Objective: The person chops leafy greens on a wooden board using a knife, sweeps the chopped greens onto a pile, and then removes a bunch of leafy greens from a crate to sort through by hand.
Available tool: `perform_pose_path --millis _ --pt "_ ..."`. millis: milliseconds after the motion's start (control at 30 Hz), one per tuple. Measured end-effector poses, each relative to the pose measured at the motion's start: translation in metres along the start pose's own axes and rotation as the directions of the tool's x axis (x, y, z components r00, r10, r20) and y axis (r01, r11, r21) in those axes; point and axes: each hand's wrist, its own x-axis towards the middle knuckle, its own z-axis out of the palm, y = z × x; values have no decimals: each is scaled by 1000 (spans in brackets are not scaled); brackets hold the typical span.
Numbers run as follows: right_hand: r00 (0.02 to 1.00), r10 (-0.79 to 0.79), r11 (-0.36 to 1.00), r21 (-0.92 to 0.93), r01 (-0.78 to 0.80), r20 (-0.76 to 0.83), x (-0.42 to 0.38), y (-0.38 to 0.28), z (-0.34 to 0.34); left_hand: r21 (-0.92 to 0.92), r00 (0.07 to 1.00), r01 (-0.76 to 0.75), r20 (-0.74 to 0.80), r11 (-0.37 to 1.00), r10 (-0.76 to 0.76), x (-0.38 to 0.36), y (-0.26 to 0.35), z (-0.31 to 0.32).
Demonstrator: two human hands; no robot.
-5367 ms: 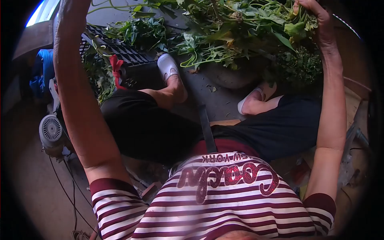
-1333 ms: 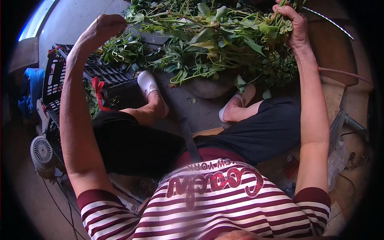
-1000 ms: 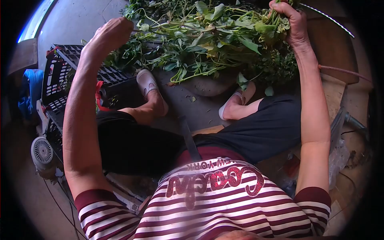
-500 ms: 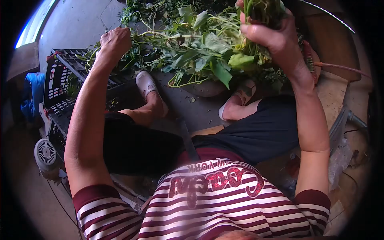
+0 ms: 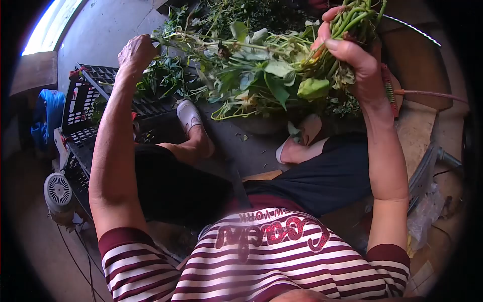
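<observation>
My right hand (image 5: 354, 63) is closed around a bunch of green leafy stems (image 5: 359, 22), with cut-looking ends standing up above the fingers. Leaves (image 5: 276, 85) from the bunch hang to the left, some limp and pale. My left hand (image 5: 137, 53) is closed in a fist at the far end of a long leafy stem (image 5: 246, 46) stretched between the two hands. The fist's fingers face away, so its exact grip is partly hidden.
A black plastic crate (image 5: 83, 103) stands tilted at the left, near a blue bag (image 5: 48, 118) and a small grey fan (image 5: 59, 190). More greens (image 5: 236, 17) lie heaped on the floor ahead. Clear plastic (image 5: 425, 211) lies at the right.
My right hand has shifted slightly right and down with the bunch, showing more stem ends. My left fist has moved slightly left. The view has shifted a little.
</observation>
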Motion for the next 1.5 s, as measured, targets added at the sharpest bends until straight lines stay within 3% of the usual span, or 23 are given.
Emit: perform_pose_path --millis 100,200,267,500,600,667,833,900,1033,1100,1200,1233,1300,1500 --pt "986 60 998 3 -60 -154 1 -17 16 -75 995 59 -70 995 -64 3 -5 -2" --pt "994 27 999 -41 -31 -107 4 -13 15 -88 992 14 -126 996 -25 6 -10 -1" --pt "988 32 997 -63 -42 -152 6 -16 19 -120 985 72 -148 990 -90 8 -13 -6" --pt "909 93 994 83 -65 -407 21 -2 6 -373 904 10 -394 928 -168 4 -47 -16" --pt "908 101 976 218 -10 -407 29 14 -16 -427 857 23 -457 904 -238 4 -64 -13" --pt "866 142 982 177 -63 -479 30 7 -11 -450 829 43 -482 892 -283 4 -76 -5" --pt "811 200 975 191 -111 -550 36 14 -21 -493 777 130 -488 860 -397 10 -113 22" --pt "970 18 966 254 46 -244 42 55 -79 -514 757 173 -476 840 -448 11 -130 33" --pt "946 40 970 238 40 -322 43 55 -84 -576 720 278 -404 769 -563 10 -158 50" --pt "944 62 971 237 17 -325 44 54 -86 -648 713 359 -273 672 -645 8 -168 51" --pt "947 31 989 145 16 -319 45 58 -88 -695 693 278 -334 663 -639 7 -165 51" --pt "949 35 988 152 14 -314 44 55 -78 -747 729 279 -244 603 -640 8 -157 41" --pt "927 -102 994 7 112 -360 42 46 -54 -754 762 198 -284 626 -583 11 -136 26" --pt "973 -155 939 -333 92 -169 39 41 -23 -602 826 -109 -498 791 -265 -8 -50 -42"
